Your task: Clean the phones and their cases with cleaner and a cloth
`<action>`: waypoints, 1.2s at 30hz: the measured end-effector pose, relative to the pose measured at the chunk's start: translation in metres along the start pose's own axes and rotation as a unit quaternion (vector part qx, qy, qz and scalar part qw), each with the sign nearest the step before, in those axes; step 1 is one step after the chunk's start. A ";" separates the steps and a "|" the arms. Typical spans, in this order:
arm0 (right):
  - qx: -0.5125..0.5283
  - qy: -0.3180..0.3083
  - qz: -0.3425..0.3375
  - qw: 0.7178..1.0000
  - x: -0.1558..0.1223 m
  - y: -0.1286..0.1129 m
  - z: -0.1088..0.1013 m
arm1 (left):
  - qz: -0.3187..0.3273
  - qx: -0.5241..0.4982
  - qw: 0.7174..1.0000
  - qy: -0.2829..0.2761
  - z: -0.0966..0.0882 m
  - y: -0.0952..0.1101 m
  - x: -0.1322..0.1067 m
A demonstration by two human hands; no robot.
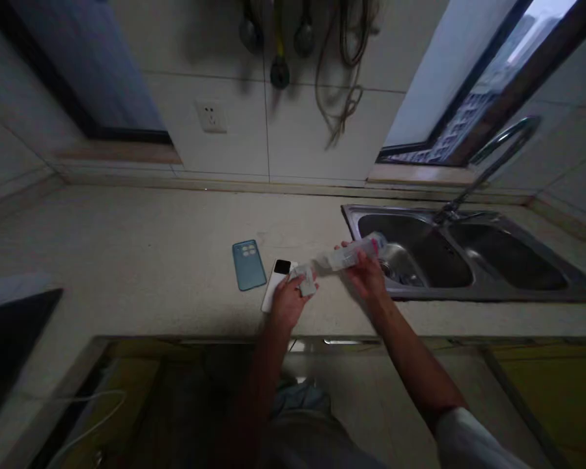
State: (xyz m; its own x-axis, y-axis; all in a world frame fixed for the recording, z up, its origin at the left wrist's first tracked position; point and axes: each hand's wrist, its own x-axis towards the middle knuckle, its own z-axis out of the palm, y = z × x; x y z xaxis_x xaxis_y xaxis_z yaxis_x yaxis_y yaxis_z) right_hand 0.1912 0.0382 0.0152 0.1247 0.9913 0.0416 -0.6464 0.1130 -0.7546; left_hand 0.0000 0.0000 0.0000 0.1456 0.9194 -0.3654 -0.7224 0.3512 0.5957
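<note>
My left hand (288, 301) is closed on a small pale folded cloth (303, 279), just above a white phone (272, 290) with a black camera block that lies on the counter. In my right hand (366, 277) is a clear plastic bottle (349, 255), tilted on its side, with a bit of pink at its right end. Its left end is blurred and points at the cloth; whether the two touch I cannot tell. Left of the phone lies a blue phone case (249, 265) with camera holes.
A double steel sink (415, 294) with a chrome tap (498, 156) is set into the counter (176, 260) on the right. At the far left a dark flat panel (14, 345) overlaps the counter. A wall socket (211, 117) and hanging cords (346, 98) are behind.
</note>
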 end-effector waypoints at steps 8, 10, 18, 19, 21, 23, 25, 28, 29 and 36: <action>-0.023 -0.022 -0.019 0.999 0.000 -0.002 -0.003 | 0.165 0.325 0.930 0.039 -0.003 0.000 0.005; -0.033 -0.028 -0.016 0.999 0.000 -0.002 -0.003 | 0.131 0.375 0.918 -0.011 -0.005 0.005 0.006; -0.073 -0.053 -0.007 0.996 -0.001 -0.001 -0.005 | 0.191 0.525 0.829 -0.027 0.000 0.037 -0.003; -0.075 -0.052 -0.008 0.996 -0.001 -0.001 -0.005 | 0.182 0.508 0.841 -0.032 0.000 0.040 -0.003; -0.080 -0.044 -0.013 0.996 0.000 -0.002 -0.005 | 0.143 0.438 0.887 -0.036 0.001 0.042 -0.001; -0.087 -0.039 -0.022 0.995 -0.001 -0.004 -0.002 | 0.089 0.327 0.941 -0.017 0.001 0.040 0.001; -0.098 -0.042 -0.032 0.994 -0.002 -0.006 0.004 | 0.024 0.196 0.980 0.008 0.000 0.034 0.003; -0.120 -0.064 -0.043 0.990 -0.005 -0.008 0.014 | -0.077 0.048 0.996 0.015 0.002 0.020 0.004; -0.128 -0.075 -0.048 0.988 -0.005 -0.008 0.017 | -0.103 0.017 0.994 0.017 0.003 0.016 0.005; -0.210 -0.142 -0.063 0.965 -0.005 0.000 0.021 | -0.163 -0.107 0.981 0.014 0.015 0.004 0.010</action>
State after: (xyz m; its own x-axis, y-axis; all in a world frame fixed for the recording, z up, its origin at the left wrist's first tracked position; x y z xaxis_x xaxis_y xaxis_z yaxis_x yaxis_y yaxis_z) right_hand 0.1746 0.0346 0.0285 -0.0673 0.9566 0.2835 -0.2705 0.2560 -0.9281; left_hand 0.0084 0.0129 0.0095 0.3760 0.7575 -0.5336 -0.7659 0.5782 0.2811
